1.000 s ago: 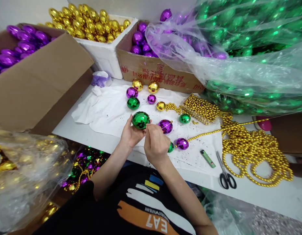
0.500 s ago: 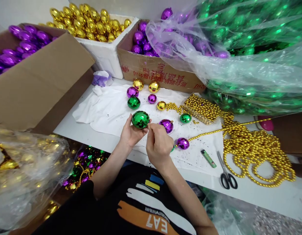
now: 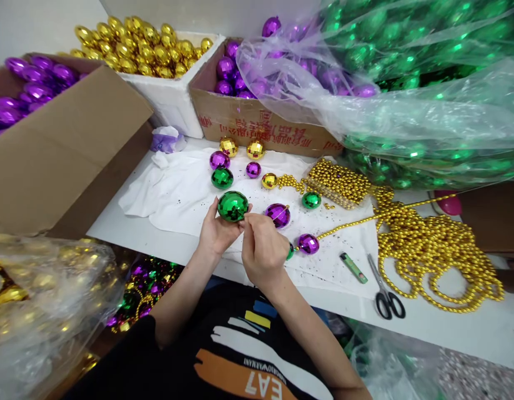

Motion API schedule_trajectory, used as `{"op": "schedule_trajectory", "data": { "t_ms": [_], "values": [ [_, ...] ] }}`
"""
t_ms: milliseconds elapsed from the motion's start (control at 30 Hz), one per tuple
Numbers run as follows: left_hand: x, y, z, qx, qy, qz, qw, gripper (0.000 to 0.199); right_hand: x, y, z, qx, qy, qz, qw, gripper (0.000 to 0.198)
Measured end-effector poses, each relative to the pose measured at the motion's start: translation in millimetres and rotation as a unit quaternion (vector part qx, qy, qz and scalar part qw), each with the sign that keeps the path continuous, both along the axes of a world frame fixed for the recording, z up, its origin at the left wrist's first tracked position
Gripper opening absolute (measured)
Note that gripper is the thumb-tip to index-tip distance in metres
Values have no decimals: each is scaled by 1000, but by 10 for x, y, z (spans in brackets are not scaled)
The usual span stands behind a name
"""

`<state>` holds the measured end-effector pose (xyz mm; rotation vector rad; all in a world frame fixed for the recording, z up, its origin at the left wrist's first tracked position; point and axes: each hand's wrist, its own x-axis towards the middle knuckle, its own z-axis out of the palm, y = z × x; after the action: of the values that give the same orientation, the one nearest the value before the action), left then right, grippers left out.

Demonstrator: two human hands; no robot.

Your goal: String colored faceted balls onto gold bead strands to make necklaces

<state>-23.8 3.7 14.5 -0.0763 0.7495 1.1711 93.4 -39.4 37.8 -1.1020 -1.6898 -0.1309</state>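
Observation:
A large green faceted ball (image 3: pixel 232 206) rests in my left hand (image 3: pixel 215 234), whose fingers curl round it from below. My right hand (image 3: pixel 264 247) is closed in a pinch against the ball's lower right end. What sits between those fingertips is too small to make out. Just beyond my right knuckles lies a big purple ball (image 3: pixel 277 215) with a small gold bead on it. Another purple ball (image 3: pixel 308 243) is joined to a gold bead string (image 3: pixel 344 226). Beside it, a green ball (image 3: pixel 290 251) is partly hidden by my right hand.
Loose gold, purple and green balls lie on a white cloth (image 3: pixel 177 208). A box of gold beads (image 3: pixel 338 180), a lighter (image 3: pixel 353 268), scissors (image 3: pixel 385 297) and heaped bead strands (image 3: pixel 432 250) are to the right. Cartons, a foam box (image 3: pixel 173 103) and a plastic bag (image 3: pixel 427 122) line the back.
The whole view has shifted slightly, so most things on the table sit a little further left. Both hands keep nearly the same hold at the green ball.

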Motion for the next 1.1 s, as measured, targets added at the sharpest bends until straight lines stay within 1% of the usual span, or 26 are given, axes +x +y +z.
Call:
{"op": "schedule_trajectory", "data": {
  "t_ms": [167, 367, 533, 633, 733, 833, 933, 1100],
  "values": [
    [2, -8, -10, 2, -2, -1, 1000, 48, -10, -4, -17, -7, -10, 1, 1000, 21],
    [2, -17, 19, 6, -13, -5, 1000, 49, -21, 12, -45, 17, 2, 3, 1000, 23],
    [-9, -23, 12, -3, -7, 9, 1000, 49, -49, 26, -78, 16, 6, 3, 1000, 24],
    [-20, -19, 8, -9, -12, 12, 1000, 53, -59, 36, -71, 7, 35, 27, 999, 23],
    [-37, -11, 8, -12, -10, 15, 1000, 57, -50, 42, -42, -10, 87, 62, 994, 20],
    [-60, -4, 15, -8, -10, 10, 1000, 60, -32, 35, -10, -30, 121, 69, 990, 16],
    [-82, 4, 28, -4, -17, 0, 1000, 63, -18, 10, 12, -34, 99, 51, 993, 15],
    [-92, 15, 47, -6, -18, -2, 1000, 65, -14, -45, 56, -10, 29, 15, 999, 14]
  ]
}}
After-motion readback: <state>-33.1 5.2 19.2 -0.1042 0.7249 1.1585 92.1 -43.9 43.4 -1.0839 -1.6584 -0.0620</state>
